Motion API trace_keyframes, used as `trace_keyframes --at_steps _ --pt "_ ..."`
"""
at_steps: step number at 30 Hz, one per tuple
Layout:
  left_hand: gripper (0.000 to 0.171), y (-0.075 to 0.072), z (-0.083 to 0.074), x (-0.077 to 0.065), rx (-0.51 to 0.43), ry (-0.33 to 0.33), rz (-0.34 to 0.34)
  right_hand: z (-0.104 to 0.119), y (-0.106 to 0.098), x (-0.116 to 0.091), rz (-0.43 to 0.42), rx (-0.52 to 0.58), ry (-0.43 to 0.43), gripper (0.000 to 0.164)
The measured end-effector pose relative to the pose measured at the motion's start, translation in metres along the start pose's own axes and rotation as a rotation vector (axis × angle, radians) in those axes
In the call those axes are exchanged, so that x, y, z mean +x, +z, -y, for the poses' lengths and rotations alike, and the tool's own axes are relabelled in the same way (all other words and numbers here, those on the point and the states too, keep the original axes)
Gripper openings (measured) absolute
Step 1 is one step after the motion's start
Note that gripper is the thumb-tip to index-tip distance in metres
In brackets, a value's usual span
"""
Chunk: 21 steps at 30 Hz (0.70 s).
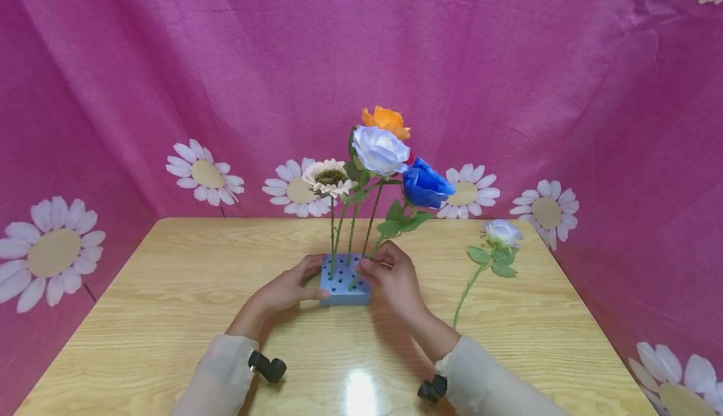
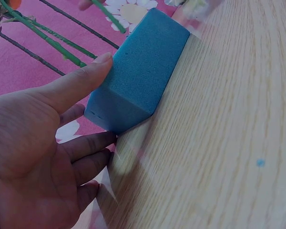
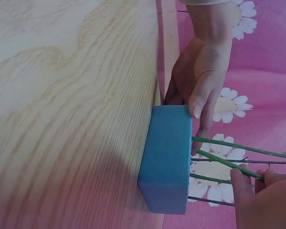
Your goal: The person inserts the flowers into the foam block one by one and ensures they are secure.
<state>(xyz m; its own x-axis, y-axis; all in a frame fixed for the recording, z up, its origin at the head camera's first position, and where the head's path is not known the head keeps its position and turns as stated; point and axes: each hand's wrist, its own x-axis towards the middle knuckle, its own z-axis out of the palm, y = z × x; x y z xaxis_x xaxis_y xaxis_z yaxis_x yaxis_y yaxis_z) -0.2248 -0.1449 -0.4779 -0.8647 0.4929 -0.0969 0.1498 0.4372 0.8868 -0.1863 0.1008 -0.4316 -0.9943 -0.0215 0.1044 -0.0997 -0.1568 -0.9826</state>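
A blue foam block [image 1: 345, 300] with rows of holes stands on the table. My left hand [image 1: 290, 287] holds its left end, thumb [image 2: 102, 59] at the upper edge and fingers by the side. Between the thumb and fingers of my right hand [image 1: 395, 278] is the green stem [image 3: 224, 162] of a blue rose [image 1: 426, 184]. In the wrist views, the stem's lower tip appears just above the block's top. Upright in the block are a cream sunflower [image 1: 329, 177], a pale lavender rose [image 1: 381, 150] and an orange flower [image 1: 386, 121]. A red bloom [image 1: 410, 157] is mostly hidden behind them.
Another pale lavender rose [image 1: 501, 234] with green leaves lies on the wooden table [image 1: 169, 297], right of my right hand. Behind and beside the table hangs a pink cloth [image 1: 271, 58] printed with white daisies. Black wrist cameras [image 1: 268, 367] sit at both sleeves.
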Motion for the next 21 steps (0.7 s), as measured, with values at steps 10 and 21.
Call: trace_keyframes --at_steps 10,21 --pt "0.084 -0.002 0.001 0.000 0.003 0.026 0.005 -0.005 0.016 0.005 -0.019 -0.080 -0.082 0.018" --pt "0.084 -0.001 0.002 0.001 -0.013 0.004 0.004 -0.011 0.024 0.012 -0.035 -0.209 -0.119 0.012"
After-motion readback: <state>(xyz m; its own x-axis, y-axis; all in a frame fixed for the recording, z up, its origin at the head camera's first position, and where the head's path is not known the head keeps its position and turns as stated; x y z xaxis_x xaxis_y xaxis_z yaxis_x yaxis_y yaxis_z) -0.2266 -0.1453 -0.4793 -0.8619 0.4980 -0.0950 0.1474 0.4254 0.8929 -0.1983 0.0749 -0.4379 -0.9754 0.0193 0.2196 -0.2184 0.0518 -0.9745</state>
